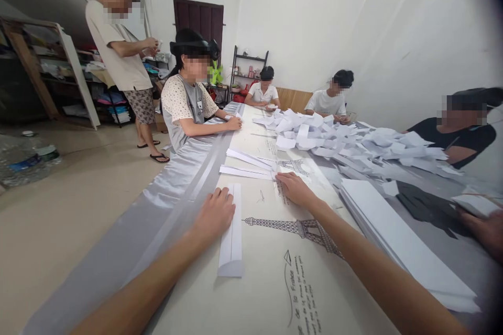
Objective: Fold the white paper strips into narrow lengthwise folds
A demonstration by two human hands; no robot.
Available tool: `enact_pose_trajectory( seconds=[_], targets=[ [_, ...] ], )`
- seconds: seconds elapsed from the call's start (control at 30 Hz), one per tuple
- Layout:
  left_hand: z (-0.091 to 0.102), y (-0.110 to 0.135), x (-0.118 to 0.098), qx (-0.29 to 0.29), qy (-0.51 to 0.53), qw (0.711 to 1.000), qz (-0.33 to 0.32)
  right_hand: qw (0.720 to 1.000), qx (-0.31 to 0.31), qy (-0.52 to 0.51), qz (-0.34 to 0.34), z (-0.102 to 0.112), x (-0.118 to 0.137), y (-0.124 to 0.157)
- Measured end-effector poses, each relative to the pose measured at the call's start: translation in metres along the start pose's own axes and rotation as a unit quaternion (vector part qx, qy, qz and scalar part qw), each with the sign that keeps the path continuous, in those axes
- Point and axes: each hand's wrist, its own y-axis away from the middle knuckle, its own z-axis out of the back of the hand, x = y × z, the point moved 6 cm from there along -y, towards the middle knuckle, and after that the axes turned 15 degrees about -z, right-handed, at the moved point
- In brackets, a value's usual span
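Observation:
A creased white paper strip (230, 243) lies lengthwise on the printed table cover, its near end curling up slightly. My left hand (215, 213) rests on the strip's left edge with fingers bent and close together, holding it down. Further ahead, two narrow folded paper strips (247, 171) lie crosswise, their right ends meeting. Against those ends, my right hand (293, 187) is closed, fingertips pressed on the paper; the thumb is partly hidden.
To the right lies a stack of long white paper (401, 241), beside a dark cloth (428, 209). Beyond it spreads a large heap of folded paper pieces (334, 138). Several people sit around the table (184, 188); one person (121, 52) stands at the left. Plastic bottles (29, 157) are on the floor.

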Motion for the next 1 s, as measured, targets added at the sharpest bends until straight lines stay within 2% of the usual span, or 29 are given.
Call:
enact_pose_trajectory(
  seconds=[0.17, 0.47, 0.67, 0.8, 1.0],
  targets=[
    [-0.005, -0.001, 0.0, -0.007, 0.007, 1.0, -0.005, 0.999, -0.003, 0.015, -0.047, -0.006, -0.001, -0.004],
    [0.0, 0.0, -0.002, -0.001, -0.003, 1.0, -0.015, 0.993, -0.028, 0.033, -0.114, -0.006, 0.016, -0.013],
    [-0.003, 0.001, 0.0, -0.01, 0.004, 1.0, -0.013, 0.992, -0.021, 0.007, -0.122, 0.003, 0.017, -0.006],
    [-0.001, 0.002, 0.0, -0.018, 0.011, 1.0, -0.015, 0.985, -0.024, 0.016, -0.167, 0.024, -0.021, 0.013],
    [0.0, 0.001, -0.001, -0.008, 0.0, 1.0, -0.019, 0.947, -0.044, 0.086, -0.308, 0.057, -0.115, 0.072]
  ],
)
